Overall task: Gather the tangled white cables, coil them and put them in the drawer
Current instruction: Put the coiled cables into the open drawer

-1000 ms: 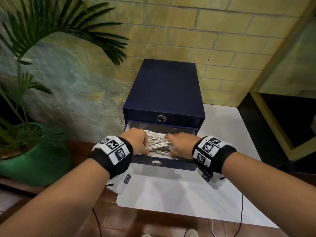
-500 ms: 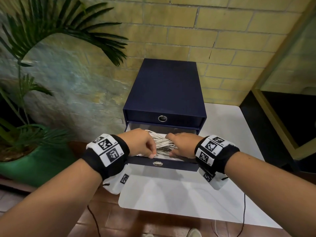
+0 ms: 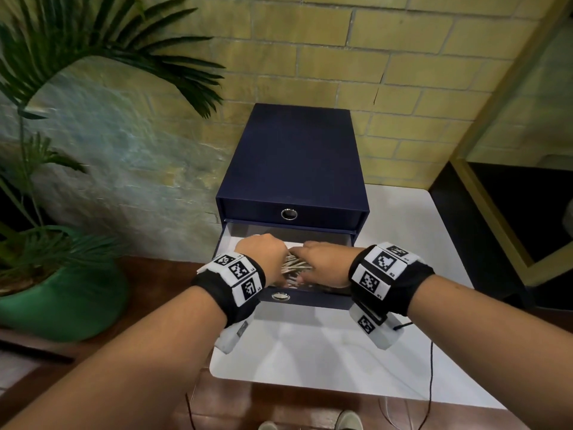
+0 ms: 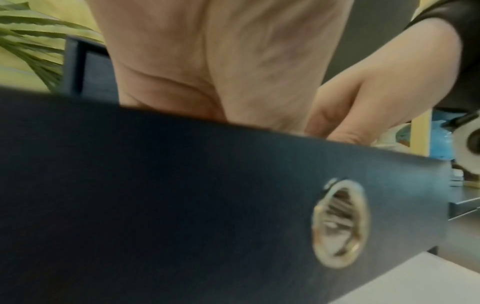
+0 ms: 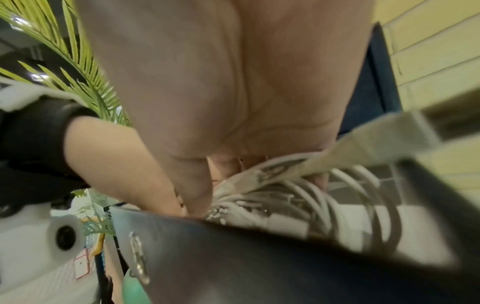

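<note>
The coil of white cables [image 3: 293,265] lies inside the open lower drawer [image 3: 313,301] of a dark blue drawer box [image 3: 294,162]. My left hand [image 3: 263,259] curls over the coil's left side and grips it. My right hand [image 3: 324,268] holds the right side, fingers over the top and thumb toward the drawer front. The right wrist view shows the cable loops [image 5: 306,197] under my right hand's fingers [image 5: 223,166], with a white plug [image 5: 376,139] sticking out. In the left wrist view the drawer front [image 4: 155,185] hides the left hand's fingers; cables show through its ring pull [image 4: 340,224].
The box stands on a white table [image 3: 310,355] against a yellow brick wall. The upper drawer [image 3: 289,214] is closed. A green pot [image 3: 62,302] with a palm stands at the left. A black cord [image 3: 431,367] hangs from my right wrist over the table.
Both hands have sunk lower into the drawer and drawn closer together over the coil, so less of the cables shows between them.
</note>
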